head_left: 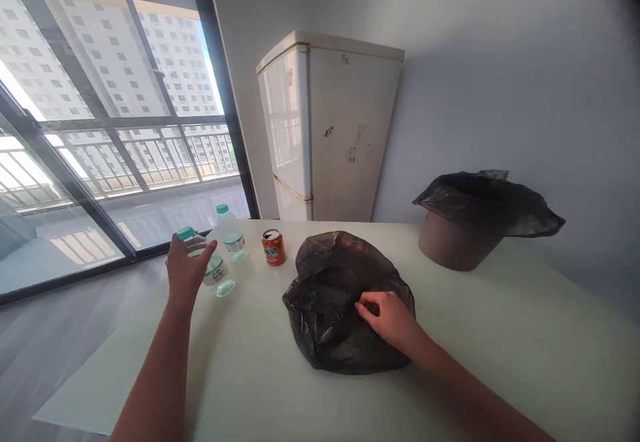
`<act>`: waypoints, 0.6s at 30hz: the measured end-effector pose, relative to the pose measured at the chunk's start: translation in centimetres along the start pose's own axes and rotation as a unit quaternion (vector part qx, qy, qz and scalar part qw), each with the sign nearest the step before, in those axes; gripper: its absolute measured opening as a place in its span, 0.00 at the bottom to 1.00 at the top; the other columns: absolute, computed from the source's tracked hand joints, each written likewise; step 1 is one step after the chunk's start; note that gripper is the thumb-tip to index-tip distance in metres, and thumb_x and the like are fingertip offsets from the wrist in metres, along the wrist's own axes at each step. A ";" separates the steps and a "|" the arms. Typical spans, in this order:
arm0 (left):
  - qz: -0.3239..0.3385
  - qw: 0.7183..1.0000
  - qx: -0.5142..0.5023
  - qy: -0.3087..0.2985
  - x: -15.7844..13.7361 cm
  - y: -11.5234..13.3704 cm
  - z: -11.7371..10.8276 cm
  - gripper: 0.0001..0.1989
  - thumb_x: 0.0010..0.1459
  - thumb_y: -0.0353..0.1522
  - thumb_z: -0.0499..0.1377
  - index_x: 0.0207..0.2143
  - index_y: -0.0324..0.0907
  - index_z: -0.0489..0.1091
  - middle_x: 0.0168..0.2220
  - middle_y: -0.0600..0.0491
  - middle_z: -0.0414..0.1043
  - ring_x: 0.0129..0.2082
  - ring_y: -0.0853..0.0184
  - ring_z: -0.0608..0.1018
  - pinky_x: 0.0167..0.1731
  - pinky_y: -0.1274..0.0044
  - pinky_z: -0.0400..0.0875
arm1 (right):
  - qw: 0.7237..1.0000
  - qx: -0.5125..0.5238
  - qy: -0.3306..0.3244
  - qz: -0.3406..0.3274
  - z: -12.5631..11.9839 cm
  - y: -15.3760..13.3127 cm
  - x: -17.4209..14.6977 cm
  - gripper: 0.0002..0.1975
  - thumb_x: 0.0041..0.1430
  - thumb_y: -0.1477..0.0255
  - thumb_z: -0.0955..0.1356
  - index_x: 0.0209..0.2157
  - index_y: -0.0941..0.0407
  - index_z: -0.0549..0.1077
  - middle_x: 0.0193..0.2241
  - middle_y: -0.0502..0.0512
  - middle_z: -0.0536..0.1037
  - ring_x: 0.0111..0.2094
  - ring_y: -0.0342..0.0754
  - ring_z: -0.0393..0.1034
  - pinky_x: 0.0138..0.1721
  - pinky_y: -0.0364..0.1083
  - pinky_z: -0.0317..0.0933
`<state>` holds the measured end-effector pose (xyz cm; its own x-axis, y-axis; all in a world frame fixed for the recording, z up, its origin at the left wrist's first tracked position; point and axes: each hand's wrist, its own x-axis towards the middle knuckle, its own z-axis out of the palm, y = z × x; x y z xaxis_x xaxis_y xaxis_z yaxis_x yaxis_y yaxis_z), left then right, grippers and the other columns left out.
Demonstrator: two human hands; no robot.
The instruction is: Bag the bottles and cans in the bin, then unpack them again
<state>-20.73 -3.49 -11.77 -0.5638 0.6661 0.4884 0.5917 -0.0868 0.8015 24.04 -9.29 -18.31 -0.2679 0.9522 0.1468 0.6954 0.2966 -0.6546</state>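
Observation:
My left hand [189,265] is wrapped round the upper part of a clear plastic bottle [216,273] with a green cap, thumb on the right side. Behind it stands a second clear bottle [231,234], also green-capped. An orange-red drink can [273,249] stands upright to their right. In the middle of the table lies a black plastic garbage bag [345,309], bulging, with dim shapes showing through it. My right hand [387,315] pinches the film of this bag at its near right part; the fingertips are closed together.
At the back right stands a brown trash bin [450,242] lined with a black bag [493,205] folded over its rim. The pale table [240,375] ends at the left near a sliding glass door [115,115]. A white refrigerator [350,129] stands behind the table.

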 end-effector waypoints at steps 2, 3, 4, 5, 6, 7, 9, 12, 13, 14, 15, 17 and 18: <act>0.029 0.997 0.058 0.032 -0.1 0.4 -0.1 0.24 0.51 0.42 0.70 0.46 0.44 0.68 0.37 0.54 0.79 0.38 0.60 0.82 0.45 0.68 0.75 | 1.000 0.001 -0.005 0.004 -0.1 -0.2 0.0 0.18 0.65 0.62 0.64 0.23 0.54 0.68 0.22 0.50 0.73 0.25 0.47 0.66 0.31 0.47 0.53; 0.038 0.995 0.079 0.049 -0.3 0.6 -0.2 0.22 0.51 0.42 0.69 0.45 0.44 0.69 0.36 0.55 0.79 0.36 0.62 0.82 0.46 0.68 0.74 | 1.000 0.002 -0.007 0.005 -0.2 -0.3 0.0 0.17 0.65 0.62 0.64 0.23 0.54 0.68 0.22 0.49 0.73 0.25 0.47 0.66 0.31 0.47 0.53; 0.046 0.992 0.092 0.067 -0.4 0.9 -0.3 0.21 0.52 0.40 0.69 0.45 0.44 0.69 0.36 0.56 0.79 0.35 0.63 0.82 0.46 0.69 0.74 | 1.000 0.002 -0.010 0.006 -0.2 -0.3 0.0 0.17 0.66 0.62 0.64 0.24 0.54 0.69 0.22 0.49 0.73 0.25 0.47 0.66 0.31 0.46 0.53; 0.056 0.990 0.098 0.086 -0.5 1.2 -0.3 0.19 0.53 0.39 0.68 0.45 0.43 0.69 0.35 0.56 0.78 0.34 0.64 0.81 0.45 0.70 0.73 | 1.000 0.001 -0.012 0.007 -0.3 -0.4 0.0 0.17 0.66 0.62 0.64 0.24 0.54 0.68 0.22 0.49 0.73 0.25 0.46 0.66 0.31 0.46 0.53; 0.069 0.987 0.100 0.106 -0.7 1.4 -0.4 0.17 0.55 0.38 0.67 0.45 0.43 0.70 0.36 0.56 0.78 0.34 0.65 0.81 0.44 0.72 0.73 | 1.000 -0.001 -0.013 0.008 -0.3 -0.4 0.0 0.17 0.66 0.63 0.64 0.23 0.54 0.68 0.22 0.49 0.73 0.25 0.46 0.66 0.31 0.46 0.52; 0.085 0.984 0.098 0.125 -0.8 1.6 -0.5 0.16 0.57 0.37 0.65 0.46 0.43 0.70 0.37 0.56 0.77 0.34 0.65 0.80 0.43 0.73 0.73 | 1.000 -0.003 -0.013 0.010 -0.3 -0.4 0.0 0.18 0.66 0.63 0.64 0.23 0.54 0.68 0.21 0.49 0.72 0.25 0.46 0.66 0.31 0.46 0.52; 0.117 0.976 0.099 0.153 -1.1 1.9 -0.6 0.13 0.60 0.37 0.62 0.47 0.43 0.72 0.38 0.55 0.77 0.34 0.66 0.79 0.43 0.73 0.72 | 1.000 -0.006 -0.013 0.014 -0.3 -0.5 -0.1 0.18 0.66 0.62 0.64 0.23 0.55 0.67 0.21 0.48 0.72 0.25 0.46 0.66 0.31 0.46 0.52; 0.133 0.968 0.116 0.178 -1.1 1.9 -0.6 0.13 0.61 0.37 0.62 0.47 0.43 0.74 0.37 0.55 0.76 0.31 0.66 0.77 0.43 0.72 0.72 | 1.000 -0.003 -0.017 0.017 -0.3 -0.6 -0.1 0.18 0.66 0.62 0.64 0.23 0.54 0.67 0.21 0.48 0.72 0.25 0.46 0.66 0.30 0.46 0.52; 0.128 0.968 0.120 0.181 -1.0 1.9 -0.6 0.14 0.60 0.36 0.62 0.48 0.43 0.74 0.36 0.55 0.75 0.30 0.66 0.77 0.42 0.72 0.72 | 1.000 -0.002 -0.018 0.017 -0.3 -0.6 -0.2 0.18 0.66 0.62 0.64 0.23 0.54 0.67 0.22 0.48 0.73 0.25 0.46 0.66 0.31 0.46 0.52; 0.123 0.968 0.123 0.183 -1.0 1.9 -0.5 0.14 0.60 0.36 0.62 0.48 0.42 0.74 0.35 0.55 0.75 0.29 0.66 0.76 0.40 0.72 0.73 | 1.000 -0.002 -0.018 0.016 -0.3 -0.6 -0.2 0.17 0.66 0.62 0.64 0.24 0.54 0.68 0.22 0.48 0.73 0.25 0.46 0.66 0.31 0.46 0.52; 0.117 0.967 0.128 0.185 -1.0 1.8 -0.5 0.15 0.60 0.37 0.62 0.48 0.42 0.74 0.34 0.55 0.75 0.28 0.66 0.76 0.40 0.72 0.73 | 1.000 -0.002 -0.017 0.016 -0.3 -0.6 -0.2 0.17 0.66 0.62 0.64 0.24 0.54 0.68 0.22 0.48 0.73 0.25 0.46 0.66 0.31 0.46 0.52; 0.108 0.966 0.141 0.187 -0.9 1.8 -0.5 0.16 0.60 0.37 0.62 0.49 0.42 0.74 0.33 0.56 0.75 0.28 0.65 0.77 0.42 0.70 0.73 | 1.000 -0.001 -0.015 0.015 -0.3 -0.6 -0.1 0.17 0.66 0.62 0.64 0.24 0.54 0.69 0.22 0.48 0.73 0.26 0.46 0.67 0.31 0.46 0.53; 0.106 0.965 0.148 0.189 -0.9 1.8 -0.4 0.17 0.60 0.37 0.62 0.50 0.42 0.74 0.33 0.55 0.75 0.29 0.64 0.78 0.43 0.69 0.73 | 1.000 -0.001 -0.014 0.015 -0.3 -0.6 -0.1 0.17 0.66 0.62 0.64 0.24 0.54 0.69 0.22 0.48 0.74 0.26 0.46 0.67 0.31 0.46 0.53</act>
<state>-19.41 -4.58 -10.65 -0.5481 0.3342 0.7668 0.8243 0.0604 0.5629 23.83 -9.53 -17.76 -0.2662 0.9581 0.1057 0.7049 0.2683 -0.6566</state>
